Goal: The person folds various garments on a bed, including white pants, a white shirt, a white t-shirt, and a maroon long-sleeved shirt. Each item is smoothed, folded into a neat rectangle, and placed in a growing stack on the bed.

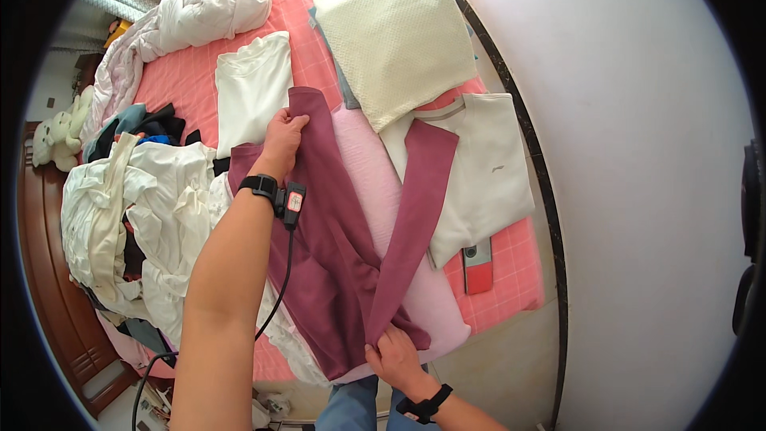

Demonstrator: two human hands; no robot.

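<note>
A bed with a pink checked sheet point(183, 80) fills most of the view. At nine o'clock lies a heap of white and dark clothes point(136, 207); at eleven o'clock sits a bunched white duvet point(199, 8). A cream knitted pillow point(399, 32) rests at twelve o'clock, and a folded white T-shirt point(254, 84) lies just left of centre. At three o'clock from centre a white collared top point(487, 168) lies flat, partly under the maroon garment.

The maroon garment point(335, 255) stretches across the centre, over a pale pink cloth point(371, 168). The left hand point(283, 132) pinches its upper end at about eleven o'clock of centre, fingers closed on the fabric. The right hand point(395, 359), at six o'clock, grips its lower end where the two strips meet. A small red and grey device point(477, 265) lies at four o'clock.
</note>
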